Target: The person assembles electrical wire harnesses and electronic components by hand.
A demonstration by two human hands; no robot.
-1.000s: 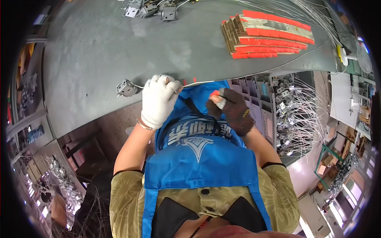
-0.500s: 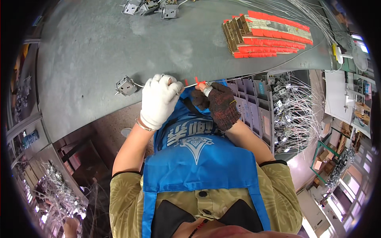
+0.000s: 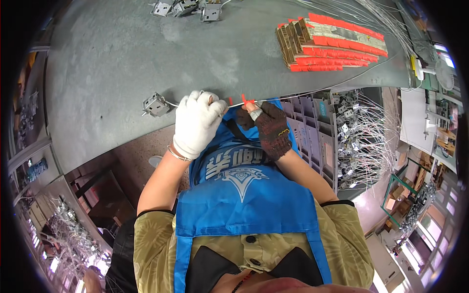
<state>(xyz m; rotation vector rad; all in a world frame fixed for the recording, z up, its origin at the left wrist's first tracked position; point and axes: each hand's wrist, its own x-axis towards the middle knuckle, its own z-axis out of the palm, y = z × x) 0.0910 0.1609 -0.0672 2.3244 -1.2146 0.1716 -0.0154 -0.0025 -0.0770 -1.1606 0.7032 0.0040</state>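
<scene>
My left hand [image 3: 199, 122], in a white glove, is closed round a thin white cable [image 3: 312, 91] at the table's front edge. The cable runs left to a small metal box [image 3: 155, 105] lying on the table, and right along the edge. My right hand [image 3: 270, 128], in a dark knitted glove with bare fingertips, pinches a strip of red tape [image 3: 247, 100] at the cable, a little right of the left hand. The tape stands up above the cable. A second small red bit [image 3: 230, 101] shows beside the left fingers.
Boards edged in red tape [image 3: 337, 41] lie stacked at the far right of the grey table [image 3: 127, 58]. Several metal boxes [image 3: 211, 11] sit at the far edge. Right of me, below the tabletop, hang many boxes with white cables [image 3: 361, 141]. Another person's hand [image 3: 92, 281] appears lower left.
Both hands stay nearly in place, the right one shifting very slightly at the tape. At lower left, a dark-clothed part of another person has come into view beside my left sleeve.
</scene>
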